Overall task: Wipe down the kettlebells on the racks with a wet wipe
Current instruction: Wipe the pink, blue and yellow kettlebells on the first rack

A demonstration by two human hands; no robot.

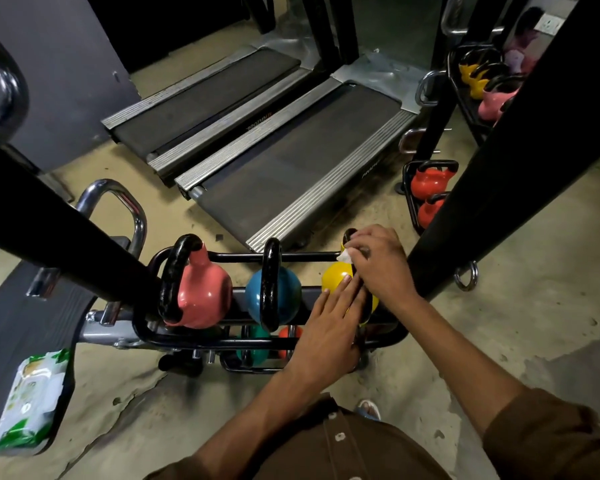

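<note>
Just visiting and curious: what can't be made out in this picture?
Head view only:
yellow kettlebell: largely covered by the left hand and right hand.
wet wipe: only a white corner shows under the right hand.
lower kettlebells: mostly behind the rack bars.
wipes pack: print too blurred to read.

Head-worn view, forward-down, close above rack

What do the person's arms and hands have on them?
The left hand and right hand are bare, no gloves. Forearms are bare too; a brown sleeve ends near the right elbow. The brown shirt has pale buttons.
</note>
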